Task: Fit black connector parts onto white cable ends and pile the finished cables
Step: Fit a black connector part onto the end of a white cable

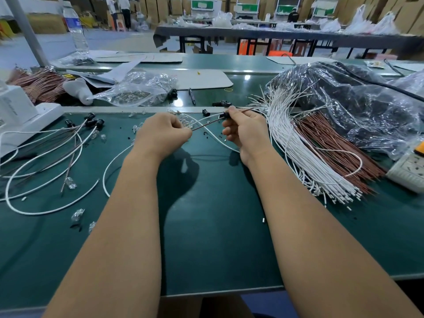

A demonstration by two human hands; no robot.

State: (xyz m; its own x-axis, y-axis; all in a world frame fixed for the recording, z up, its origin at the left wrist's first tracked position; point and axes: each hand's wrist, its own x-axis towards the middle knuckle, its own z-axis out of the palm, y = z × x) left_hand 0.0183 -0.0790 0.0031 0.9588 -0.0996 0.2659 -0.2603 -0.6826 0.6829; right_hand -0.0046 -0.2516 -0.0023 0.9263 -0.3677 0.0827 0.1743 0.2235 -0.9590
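Pinching a black connector (pixel 226 115), right hand (pixel 246 131); no legible writing.

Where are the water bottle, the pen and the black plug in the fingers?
water bottle (pixel 76 26): head view, on its blue label.
pen (pixel 191 96): head view, middle of its dark barrel.
black plug (pixel 225 115): head view, on its body, pinched by the right hand (pixel 246 131).
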